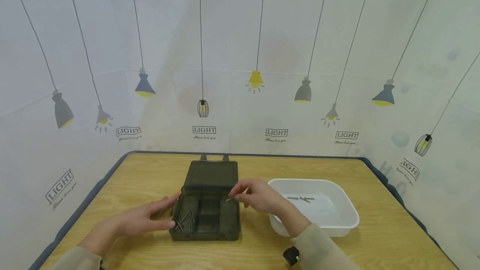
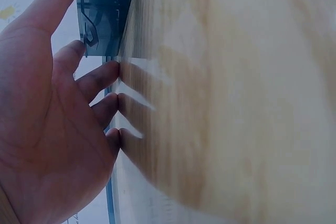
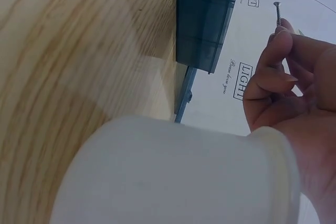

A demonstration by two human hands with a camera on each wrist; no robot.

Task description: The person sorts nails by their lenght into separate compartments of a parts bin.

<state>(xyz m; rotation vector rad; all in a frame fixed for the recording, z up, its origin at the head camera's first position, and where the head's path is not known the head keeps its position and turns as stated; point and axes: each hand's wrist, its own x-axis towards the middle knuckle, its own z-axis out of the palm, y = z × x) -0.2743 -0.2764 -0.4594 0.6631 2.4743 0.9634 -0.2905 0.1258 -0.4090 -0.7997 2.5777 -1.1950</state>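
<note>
A dark see-through compartment box (image 1: 208, 235) stands on the table with its lid (image 1: 211, 173) tipped back. Several screws (image 1: 184, 221) lie in its left compartment. Between thumb and fingertips my right hand (image 1: 258, 196) pinches a single screw (image 3: 278, 13), held over the box's right compartment. The head of that screw points away from the fingers in the right wrist view. My left hand (image 1: 138, 220) rests against the box's left side, fingers straight and spread; its fingertips touch the table in the left wrist view. A white tub (image 1: 337, 231) holds several more screws (image 1: 301, 198).
The wooden table (image 1: 150, 178) has a dark edge along its back and sides. A pale curtain (image 1: 240, 32) printed with hanging lamps surrounds it. A small black object (image 1: 291, 256) sits at the right wrist, by the sleeve.
</note>
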